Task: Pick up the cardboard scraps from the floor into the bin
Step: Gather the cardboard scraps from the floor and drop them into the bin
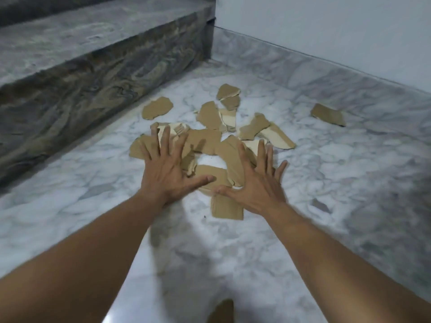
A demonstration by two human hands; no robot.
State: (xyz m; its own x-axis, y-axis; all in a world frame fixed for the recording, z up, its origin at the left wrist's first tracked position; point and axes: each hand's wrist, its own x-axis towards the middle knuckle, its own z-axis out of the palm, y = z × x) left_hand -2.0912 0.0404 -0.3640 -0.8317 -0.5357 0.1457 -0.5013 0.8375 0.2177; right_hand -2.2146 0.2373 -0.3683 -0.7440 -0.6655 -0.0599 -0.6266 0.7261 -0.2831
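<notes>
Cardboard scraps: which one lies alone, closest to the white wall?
The lone scrap at far right, beside the marble skirting; all the others crowd together in the central pile.

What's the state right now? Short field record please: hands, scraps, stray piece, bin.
scrap pile: on the marble floor, beside the step
left hand: open, fingers spread above the scrap pile
right hand: open, fingers spread above the scrap pile
contact with scraps: cannot tell
stray scrap: lies apart, nearer the wall
bin: not in view

A grey marble step (93,66) fills ten o'clock; a pale wall (326,26) with marble skirting (303,68) stands at two.
</notes>
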